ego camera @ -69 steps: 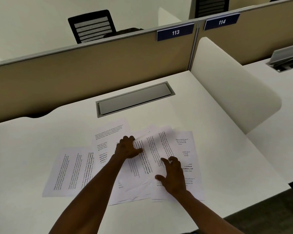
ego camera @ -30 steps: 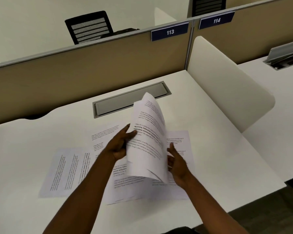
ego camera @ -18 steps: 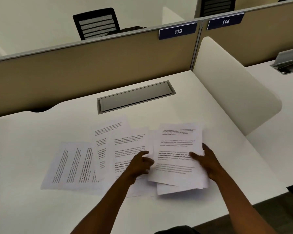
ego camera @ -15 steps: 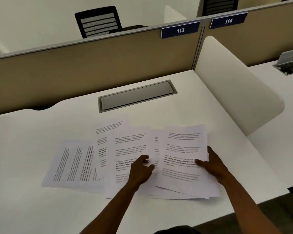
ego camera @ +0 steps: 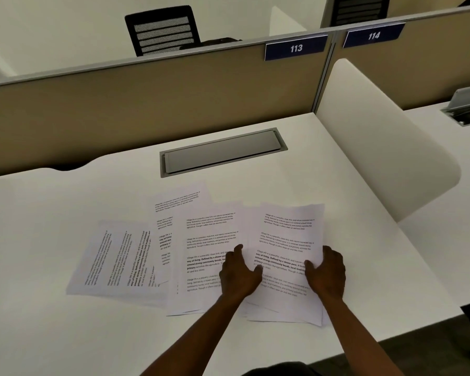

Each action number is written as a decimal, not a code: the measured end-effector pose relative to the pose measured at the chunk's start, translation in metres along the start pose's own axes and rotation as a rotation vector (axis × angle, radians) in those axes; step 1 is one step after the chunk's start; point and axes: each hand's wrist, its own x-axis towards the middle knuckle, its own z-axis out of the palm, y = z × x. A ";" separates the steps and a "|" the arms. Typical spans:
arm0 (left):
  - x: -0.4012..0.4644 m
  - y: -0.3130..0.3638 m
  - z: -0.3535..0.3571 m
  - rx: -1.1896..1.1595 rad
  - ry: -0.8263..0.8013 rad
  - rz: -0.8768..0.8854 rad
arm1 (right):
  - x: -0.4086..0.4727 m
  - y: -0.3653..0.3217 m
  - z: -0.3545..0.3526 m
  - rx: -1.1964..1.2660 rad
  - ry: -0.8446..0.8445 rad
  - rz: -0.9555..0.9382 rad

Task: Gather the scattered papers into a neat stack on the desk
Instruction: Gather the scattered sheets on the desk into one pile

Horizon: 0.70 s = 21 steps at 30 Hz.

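Observation:
Several printed white sheets lie on the white desk (ego camera: 65, 335). A small pile of sheets (ego camera: 291, 234) lies at the right, roughly aligned, its lower edges fanned. My left hand (ego camera: 239, 275) presses against the pile's left edge, with its fingers over the edge. My right hand (ego camera: 327, 272) grips the pile's right edge, thumb on top. To the left an upright sheet (ego camera: 209, 240) is partly under the pile. Behind that a tilted sheet (ego camera: 179, 199) pokes out. A sheet turned sideways (ego camera: 114, 256) lies furthest left.
A grey cable hatch (ego camera: 223, 151) is set into the desk behind the papers. A tan partition (ego camera: 147, 104) labelled 113 closes the back. A white curved divider (ego camera: 377, 147) stands at the right. The desk's front edge is near my forearms.
I lifted a few sheets from the middle and laid them on the right-hand sheet. Both hands have since slid down to that pile's side edges.

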 end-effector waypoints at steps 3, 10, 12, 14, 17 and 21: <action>0.004 0.007 -0.003 -0.104 -0.001 -0.083 | -0.002 -0.006 0.001 0.034 0.029 0.016; 0.014 0.022 -0.012 -0.373 -0.055 -0.223 | 0.002 -0.013 -0.001 0.086 0.020 0.076; 0.019 0.025 -0.015 -0.355 -0.081 -0.231 | 0.003 -0.012 0.000 0.095 0.000 0.090; 0.021 0.027 -0.017 -0.339 -0.079 -0.216 | 0.005 -0.009 0.002 0.109 -0.018 0.099; 0.019 0.029 -0.016 -0.153 -0.043 -0.190 | 0.007 -0.005 0.004 0.133 -0.009 0.108; 0.008 0.035 -0.003 0.060 -0.043 -0.114 | 0.006 -0.012 -0.003 0.191 -0.012 0.127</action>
